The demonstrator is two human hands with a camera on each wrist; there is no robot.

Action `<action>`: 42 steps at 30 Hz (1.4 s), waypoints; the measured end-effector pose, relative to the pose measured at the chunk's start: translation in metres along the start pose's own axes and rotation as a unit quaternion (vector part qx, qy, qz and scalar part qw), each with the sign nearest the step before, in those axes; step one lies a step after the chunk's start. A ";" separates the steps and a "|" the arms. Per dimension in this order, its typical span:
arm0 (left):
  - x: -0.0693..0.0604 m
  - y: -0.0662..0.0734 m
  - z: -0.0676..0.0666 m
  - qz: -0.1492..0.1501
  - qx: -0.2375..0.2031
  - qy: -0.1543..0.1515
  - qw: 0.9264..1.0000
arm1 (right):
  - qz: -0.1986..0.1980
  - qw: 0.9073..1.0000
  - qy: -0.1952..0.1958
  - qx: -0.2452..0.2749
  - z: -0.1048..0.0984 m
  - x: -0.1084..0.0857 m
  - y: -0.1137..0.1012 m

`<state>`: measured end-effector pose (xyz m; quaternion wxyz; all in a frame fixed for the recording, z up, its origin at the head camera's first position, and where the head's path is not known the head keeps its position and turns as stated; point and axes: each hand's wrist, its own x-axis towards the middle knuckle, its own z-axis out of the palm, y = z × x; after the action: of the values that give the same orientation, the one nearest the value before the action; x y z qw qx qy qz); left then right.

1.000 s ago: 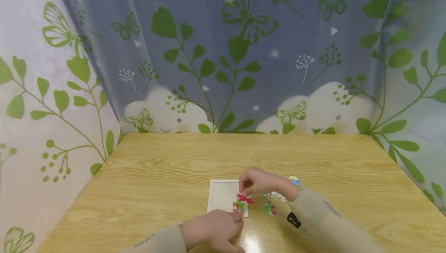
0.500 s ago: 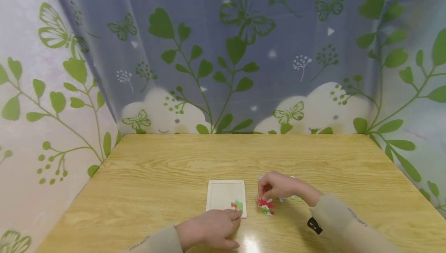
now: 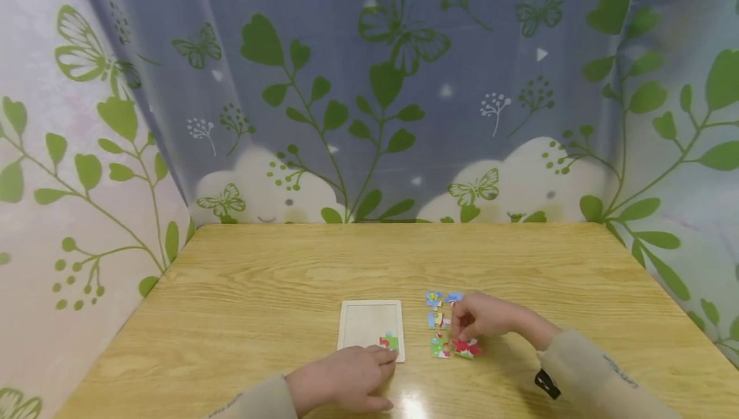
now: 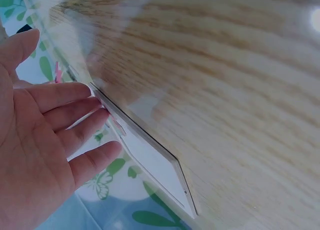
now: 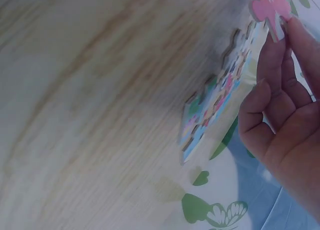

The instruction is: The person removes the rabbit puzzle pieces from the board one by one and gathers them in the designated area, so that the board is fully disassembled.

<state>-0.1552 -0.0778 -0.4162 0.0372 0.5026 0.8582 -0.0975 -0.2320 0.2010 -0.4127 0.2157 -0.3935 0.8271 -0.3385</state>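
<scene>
A pale puzzle tray (image 3: 369,304) lies on the table, with one green and red jigsaw piece (image 3: 390,342) in its near right corner. My left hand (image 3: 349,377) rests at the tray's near edge, its fingers fairly straight and touching the corner by that piece; the palm and extended fingers show in the left wrist view. A red and white jigsaw piece (image 3: 465,348) is pinched between thumb and fingers of my right hand (image 3: 482,317), over the loose pieces. In the right wrist view this piece (image 5: 270,10) is held tilted, above the table.
Several loose jigsaw pieces (image 3: 437,321) lie in rows to the right of the tray, partly covered by my right hand. The wooden table (image 3: 260,278) reaches back to a curtain (image 3: 323,117) printed with leaves and butterflies. A black clip-like thing (image 3: 547,384) hangs by the right sleeve.
My right hand has moved right, away from the tray to the loose pieces, carrying the red jigsaw piece. The left hand stays at the tray's near edge.
</scene>
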 end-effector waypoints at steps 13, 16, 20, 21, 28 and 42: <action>0.000 -0.003 -0.001 0.005 -0.045 0.000 0.999 | 0.038 0.999 0.017 -0.034 0.004 -0.003 0.004; 0.000 -0.003 0.001 0.018 -0.047 0.003 0.999 | 0.041 0.998 0.023 -0.036 0.006 -0.004 0.006; -0.001 -0.004 0.003 0.025 -0.036 0.003 0.999 | 0.037 0.998 0.030 -0.039 0.007 -0.003 0.007; -0.001 -0.005 0.003 0.027 -0.031 0.006 0.999 | 0.036 0.998 0.031 -0.041 0.007 -0.003 0.007; 0.000 -0.011 0.000 0.035 -0.021 0.012 0.999 | 0.029 0.998 0.031 -0.037 0.005 -0.002 0.008; 0.001 -0.009 -0.002 0.027 -0.021 -0.002 0.999 | 0.026 0.998 0.028 -0.042 0.006 -0.001 0.008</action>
<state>-0.1638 -0.0810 -0.4133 0.0519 0.5248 0.8460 -0.0792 -0.2316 0.2033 -0.4225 0.1845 -0.3710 0.8563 -0.3083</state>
